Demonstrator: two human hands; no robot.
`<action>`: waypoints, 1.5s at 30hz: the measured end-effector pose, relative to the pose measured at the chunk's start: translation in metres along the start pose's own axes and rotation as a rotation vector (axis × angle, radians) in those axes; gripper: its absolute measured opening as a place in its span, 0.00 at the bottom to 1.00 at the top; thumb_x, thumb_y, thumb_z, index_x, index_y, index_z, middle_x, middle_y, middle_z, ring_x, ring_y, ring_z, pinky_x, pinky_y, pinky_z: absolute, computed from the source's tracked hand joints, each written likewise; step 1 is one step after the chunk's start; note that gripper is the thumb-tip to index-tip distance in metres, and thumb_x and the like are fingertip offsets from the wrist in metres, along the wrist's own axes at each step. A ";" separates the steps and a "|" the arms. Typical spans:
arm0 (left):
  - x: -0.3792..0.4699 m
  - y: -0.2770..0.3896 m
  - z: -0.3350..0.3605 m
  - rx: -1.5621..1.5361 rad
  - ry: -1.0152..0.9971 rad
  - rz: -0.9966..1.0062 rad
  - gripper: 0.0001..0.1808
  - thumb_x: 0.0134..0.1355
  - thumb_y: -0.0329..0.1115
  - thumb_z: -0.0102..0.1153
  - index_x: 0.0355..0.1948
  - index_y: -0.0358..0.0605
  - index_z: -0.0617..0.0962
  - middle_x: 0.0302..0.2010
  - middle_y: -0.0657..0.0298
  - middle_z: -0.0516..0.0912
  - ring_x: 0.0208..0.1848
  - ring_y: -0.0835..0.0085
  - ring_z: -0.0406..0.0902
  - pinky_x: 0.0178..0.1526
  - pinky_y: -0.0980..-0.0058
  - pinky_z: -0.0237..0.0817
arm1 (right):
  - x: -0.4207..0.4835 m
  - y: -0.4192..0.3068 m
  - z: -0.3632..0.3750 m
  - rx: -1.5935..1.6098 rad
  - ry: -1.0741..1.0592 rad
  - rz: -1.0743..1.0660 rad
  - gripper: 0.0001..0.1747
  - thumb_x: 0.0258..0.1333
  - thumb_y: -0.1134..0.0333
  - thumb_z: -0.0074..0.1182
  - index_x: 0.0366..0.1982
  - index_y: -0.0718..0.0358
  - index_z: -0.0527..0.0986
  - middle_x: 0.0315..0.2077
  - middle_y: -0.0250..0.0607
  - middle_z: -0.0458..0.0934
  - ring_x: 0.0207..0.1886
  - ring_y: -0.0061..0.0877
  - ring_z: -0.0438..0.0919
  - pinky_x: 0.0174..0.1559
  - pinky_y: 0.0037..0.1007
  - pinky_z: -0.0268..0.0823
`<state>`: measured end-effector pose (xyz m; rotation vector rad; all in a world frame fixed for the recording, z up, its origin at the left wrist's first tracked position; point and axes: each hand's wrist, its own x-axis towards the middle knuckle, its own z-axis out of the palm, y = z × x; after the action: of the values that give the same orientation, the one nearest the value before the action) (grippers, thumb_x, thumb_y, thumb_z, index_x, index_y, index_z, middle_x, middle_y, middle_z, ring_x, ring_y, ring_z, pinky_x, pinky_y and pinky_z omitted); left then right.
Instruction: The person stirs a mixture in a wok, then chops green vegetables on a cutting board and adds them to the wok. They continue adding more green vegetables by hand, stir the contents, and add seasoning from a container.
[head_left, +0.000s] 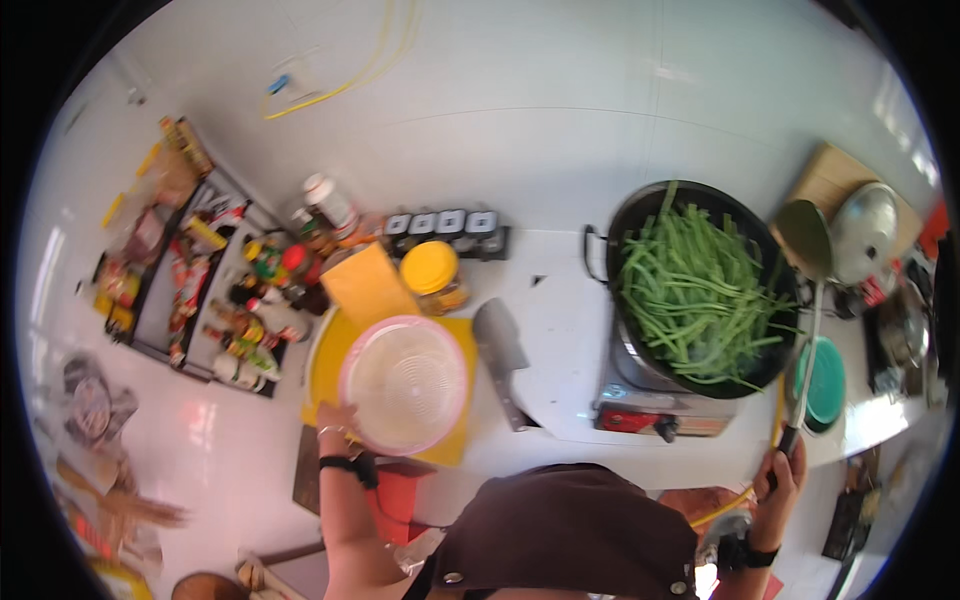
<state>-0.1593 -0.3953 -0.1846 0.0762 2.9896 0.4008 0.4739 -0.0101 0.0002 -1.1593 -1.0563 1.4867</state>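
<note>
My left hand (339, 420) grips the lower left rim of a round colander with a pink rim (405, 385), above a yellow mat on the counter. In my right hand (781, 471) is the dark handle of a long metal ladle (804, 238); its bowl hangs beside the upper right rim of a black wok. Long green beans (697, 292) fill much of the wok (784, 352), which stands on a gas stove (664, 420). A cleaver (501, 360) lies on the white counter between colander and stove.
A jar with a yellow lid (429, 268) and a row of spice boxes (446, 229) stand along the wall. Bottles and a shelf rack (169, 300) are at the left. At the right are a wooden board (821, 169), a metal lid (866, 232) and a green bowl (825, 381).
</note>
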 end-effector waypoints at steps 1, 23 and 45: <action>0.008 -0.025 0.020 -0.088 -0.094 0.012 0.25 0.45 0.42 0.69 0.39 0.33 0.78 0.35 0.45 0.83 0.39 0.55 0.81 0.41 0.57 0.73 | 0.001 -0.001 -0.002 -0.233 0.010 -0.123 0.24 0.63 0.74 0.45 0.61 0.64 0.67 0.20 0.24 0.64 0.13 0.09 0.54 0.15 0.16 0.42; 0.033 -0.041 0.021 -0.125 0.109 -0.239 0.33 0.57 0.59 0.61 0.23 0.31 0.80 0.26 0.46 0.84 0.29 0.54 0.83 0.30 0.58 0.73 | 0.060 0.192 -0.105 -0.930 0.553 -0.304 0.27 0.52 0.69 0.62 0.55 0.59 0.71 0.40 0.51 0.80 0.42 0.48 0.80 0.43 0.42 0.71; -0.033 0.037 -0.081 -0.231 0.534 0.094 0.36 0.54 0.49 0.68 0.52 0.24 0.76 0.51 0.35 0.79 0.57 0.43 0.74 0.61 0.58 0.64 | 0.131 0.224 -0.143 -1.197 0.268 -0.342 0.23 0.54 0.70 0.60 0.53 0.65 0.71 0.47 0.50 0.75 0.50 0.47 0.74 0.50 0.42 0.67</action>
<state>-0.1360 -0.3831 -0.0932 0.1020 3.4344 0.9025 0.5637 0.0879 -0.2648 -1.7584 -1.8984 0.3047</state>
